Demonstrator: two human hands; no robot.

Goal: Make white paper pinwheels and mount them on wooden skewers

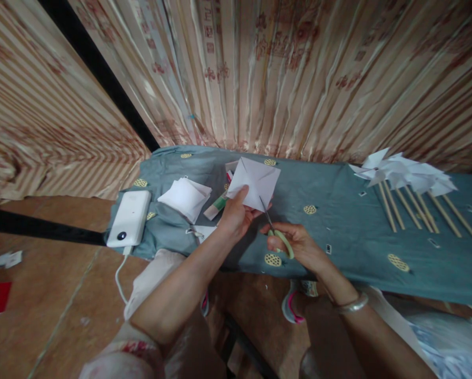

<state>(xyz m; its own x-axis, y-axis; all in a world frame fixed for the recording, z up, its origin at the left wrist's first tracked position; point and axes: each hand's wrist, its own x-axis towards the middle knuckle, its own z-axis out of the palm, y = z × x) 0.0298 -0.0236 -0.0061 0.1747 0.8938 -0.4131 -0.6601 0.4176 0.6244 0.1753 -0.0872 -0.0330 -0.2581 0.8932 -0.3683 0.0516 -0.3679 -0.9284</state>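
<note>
My left hand [238, 213] is closed on a square sheet of white paper [255, 179], thumb on top and fingers underneath. Slits or creases run in from some of the sheet's corners. In my right hand [293, 239] is a pair of scissors [282, 242] with pale green handles, fingers through the loops. The blades meet the paper at its near corner; whether they are parted I cannot tell. Left of the sheet lies a stack of white paper squares [185, 197]. A green and beige box-like item [217, 204] sits partly hidden under my left hand and the paper.
Several white paper pinwheels [412, 171] on wooden sticks [418, 208] lie at the right of the cloth-covered table [338, 210]. A white power bank [130, 217] with a cable [119, 279] is at the left end. A patterned curtain [236, 73] hangs behind.
</note>
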